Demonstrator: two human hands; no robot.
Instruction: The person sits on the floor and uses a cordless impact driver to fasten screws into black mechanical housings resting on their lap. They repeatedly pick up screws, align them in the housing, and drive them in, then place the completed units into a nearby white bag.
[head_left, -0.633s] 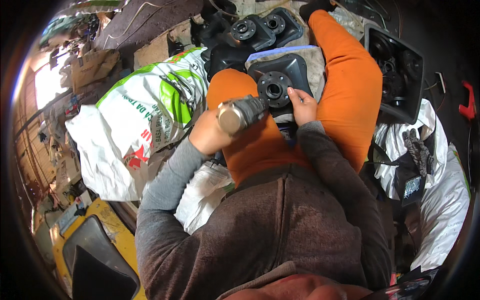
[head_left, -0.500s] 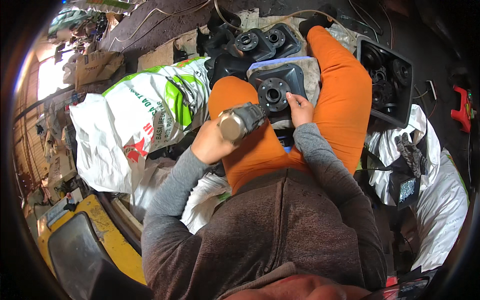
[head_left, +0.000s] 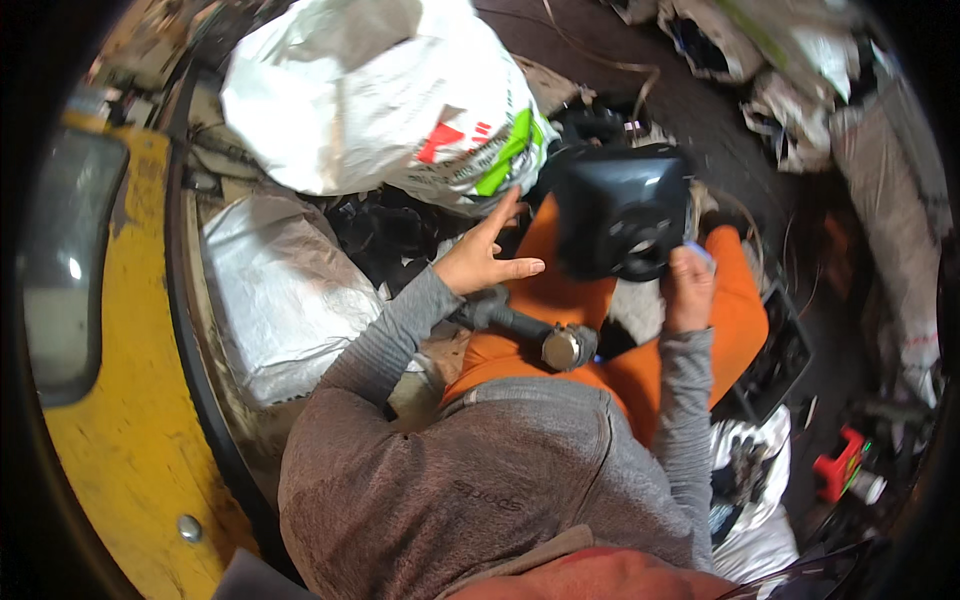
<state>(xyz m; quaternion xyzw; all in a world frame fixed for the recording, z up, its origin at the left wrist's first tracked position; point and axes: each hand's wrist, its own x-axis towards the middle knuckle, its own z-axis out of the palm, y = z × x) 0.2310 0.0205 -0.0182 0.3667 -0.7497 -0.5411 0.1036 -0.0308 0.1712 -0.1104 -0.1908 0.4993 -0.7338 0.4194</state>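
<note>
Above the left thigh of the orange trousers (head_left: 555, 250), a black part (head_left: 605, 205) is raised in the air, a little blurred; it has a wide, nearly square body, shiny along its upper side, and a round flange with a hole near its lower right corner. At the left, a big white bag (head_left: 350, 110) with green and red print stands bulging, and its contents do not show. Beyond the right leg, a black bin (head_left: 788, 387) carries dark pieces, too dim to tell apart. The right hand (head_left: 690, 290) grips the part at its lower right edge, beside the flange. The left hand (head_left: 487, 258) is open, thumb and forefinger spread, apart from the part and to its left. Below them, a power tool (head_left: 528, 326) lies across the lap.
</note>
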